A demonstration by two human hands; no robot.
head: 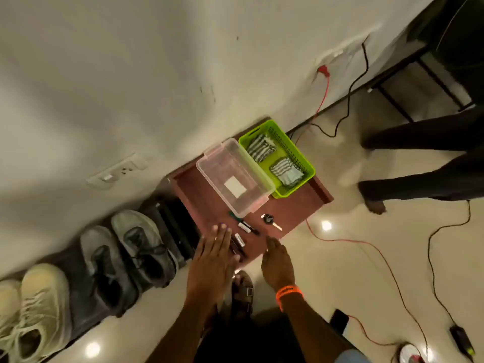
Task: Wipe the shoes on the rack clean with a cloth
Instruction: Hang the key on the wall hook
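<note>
A pair of grey sneakers (131,255) and a pair of cream sneakers (34,310) stand on a low dark rack (170,221) along the wall at left. Folded striped cloths (285,171) lie in a green basket (301,153) on a reddish low table (301,205). My left hand (214,260) is stretched flat, fingers straight, over the table's near corner beside several markers (247,227). My right hand (277,263) hangs relaxed by the table's front edge, holding nothing, an orange band on its wrist.
A clear plastic box (235,176) sits next to the basket; a key (271,221) lies on the table. Red and black cables (366,247) trail over the tiled floor. Another person's legs (419,163) stand at right. My sandalled foot (242,292) is below.
</note>
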